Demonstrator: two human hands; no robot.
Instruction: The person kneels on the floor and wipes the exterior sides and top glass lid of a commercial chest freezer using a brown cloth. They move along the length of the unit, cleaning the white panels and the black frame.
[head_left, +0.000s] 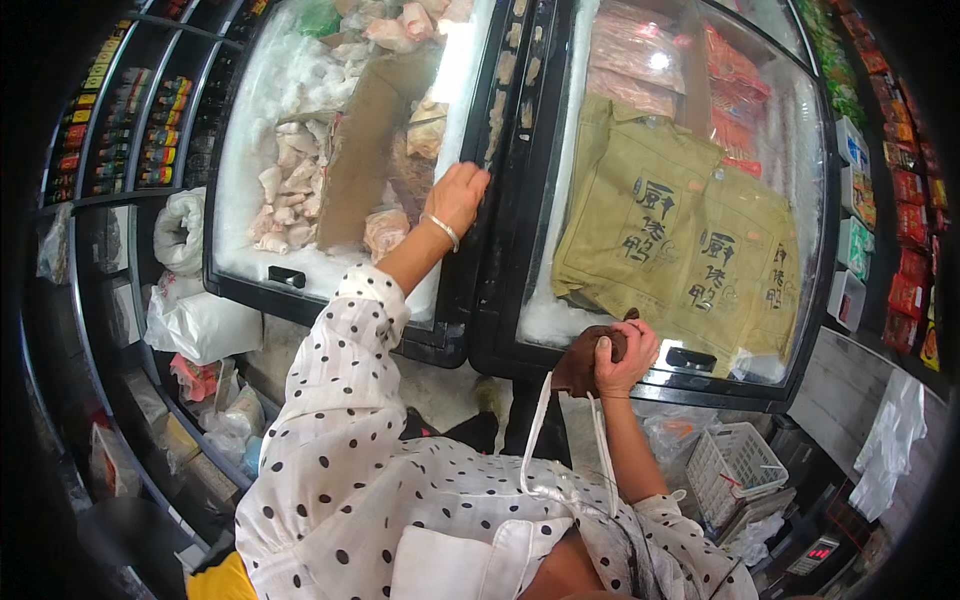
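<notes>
My left hand (457, 196), with a bangle on its wrist, reaches over the left chest freezer. Its curled fingertips touch the black frame (466, 300) at the right side of the glass lid; whether they pinch anything is hidden. My right hand (628, 356) grips a bunched dark brown cloth (581, 364) over the front edge of the right chest freezer (495, 352). Worn patches of peeling residue (495, 124) mark the black rims between the two freezers. Under the right lid lie several olive-yellow printed food bags (645, 217), near my right hand.
Frosty raw meat pieces (289, 180) and a cardboard divider (360, 142) show through the left lid. Bottled goods (161, 135) fill the left shelves. White plastic bags (202, 322) sit beside the left freezer. A white plastic basket (739, 465) stands low at right, near a lit digital display (814, 555).
</notes>
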